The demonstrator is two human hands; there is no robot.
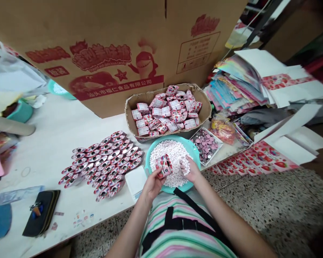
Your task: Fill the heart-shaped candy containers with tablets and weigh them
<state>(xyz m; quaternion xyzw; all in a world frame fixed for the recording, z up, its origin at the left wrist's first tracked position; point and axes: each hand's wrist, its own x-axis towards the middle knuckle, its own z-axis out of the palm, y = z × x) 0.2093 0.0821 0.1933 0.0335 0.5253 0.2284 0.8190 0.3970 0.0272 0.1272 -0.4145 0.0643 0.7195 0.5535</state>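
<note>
Two hands are working over a teal bowl (190, 146) of white candies (170, 154). The left hand (152, 185) is gripping a pink pack (164, 166), its fingers closed around it, just above the bowl. The right hand (190, 169) is half curled among the candies; any hold on them cannot be determined. Further packs (104, 165) are lying in rows on the table (45, 143).

I count one left hand (153, 186), one right hand (191, 171), one small box (164, 165), one teal basin (190, 145), one cardboard tray (161, 92), one wallet (40, 214), and more tins (102, 166) than I can count.
</note>
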